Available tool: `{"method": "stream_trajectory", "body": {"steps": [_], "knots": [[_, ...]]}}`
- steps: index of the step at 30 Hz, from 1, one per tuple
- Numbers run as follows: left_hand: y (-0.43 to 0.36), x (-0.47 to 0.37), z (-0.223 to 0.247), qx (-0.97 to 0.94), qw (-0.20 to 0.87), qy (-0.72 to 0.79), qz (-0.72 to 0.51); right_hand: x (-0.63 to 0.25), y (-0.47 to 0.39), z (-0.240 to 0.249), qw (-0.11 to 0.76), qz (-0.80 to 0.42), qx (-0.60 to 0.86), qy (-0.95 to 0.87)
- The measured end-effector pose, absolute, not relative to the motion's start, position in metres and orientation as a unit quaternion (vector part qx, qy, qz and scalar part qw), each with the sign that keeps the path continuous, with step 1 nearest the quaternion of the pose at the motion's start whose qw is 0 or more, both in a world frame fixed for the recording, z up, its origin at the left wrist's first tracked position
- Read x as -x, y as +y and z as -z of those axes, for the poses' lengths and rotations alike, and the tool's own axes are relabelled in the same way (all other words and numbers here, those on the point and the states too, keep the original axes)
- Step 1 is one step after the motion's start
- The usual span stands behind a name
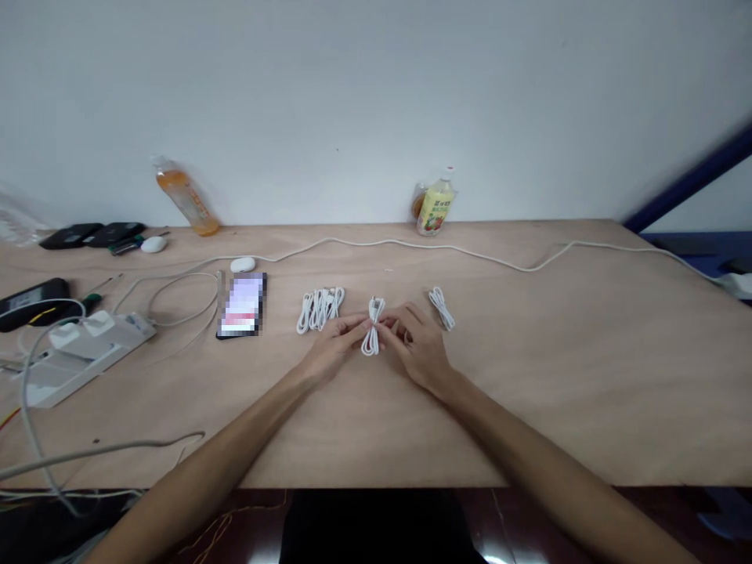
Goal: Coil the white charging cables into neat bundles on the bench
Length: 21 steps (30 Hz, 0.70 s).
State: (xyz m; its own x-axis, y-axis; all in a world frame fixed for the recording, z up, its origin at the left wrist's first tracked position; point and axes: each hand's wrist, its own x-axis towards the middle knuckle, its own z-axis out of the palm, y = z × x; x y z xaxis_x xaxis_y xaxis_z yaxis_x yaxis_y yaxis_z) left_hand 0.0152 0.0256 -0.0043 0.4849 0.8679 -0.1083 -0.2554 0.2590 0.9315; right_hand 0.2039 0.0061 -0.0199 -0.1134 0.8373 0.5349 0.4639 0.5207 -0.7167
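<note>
Between my two hands is a white charging cable [370, 341], folded into a small bundle and pinched at its middle. My left hand [334, 345] grips it from the left with thumb and fingers closed. From the right, the fingertips of my right hand [418, 343] pinch the same spot. A metal plug end shows at the bundle's top. Just beyond my left hand lies a row of several coiled white cables [320, 308]. Another single bundled white cable [442, 309] rests on the table beyond my right hand.
A phone [242, 305] and a white oval case [243, 265] lie to the left. Farther left is a white power strip [88, 356] with cords. An orange drink bottle [188, 202] and a yellow-labelled bottle [436, 205] stand by the wall. A long white cord [376, 244] crosses the wooden table [587, 376].
</note>
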Motion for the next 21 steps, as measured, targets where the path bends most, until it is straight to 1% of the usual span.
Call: {"method": "stream_trajectory", "body": {"steps": [5, 12, 15, 21], "knots": [[0.0224, -0.0178, 0.0014, -0.455, 0.737, 0.311, -0.391, -0.2065, 0.0065, 0.0206, 0.485, -0.161, 0.442, -0.737], [0.0229, -0.016, 0.0004, -0.455, 0.747, 0.312, -0.371, -0.2105, 0.0102, 0.0199, 0.473, -0.179, 0.426, -0.75], [0.0247, -0.0142, 0.0023, -0.481, 0.727, 0.313, -0.377, -0.2106, 0.0117, 0.0207, 0.464, -0.203, 0.429, -0.748], [0.0258, -0.013, 0.003, -0.537, 0.645, 0.351, -0.416, -0.2062, 0.0122, 0.0243, 0.447, -0.216, 0.454, -0.74]]}}
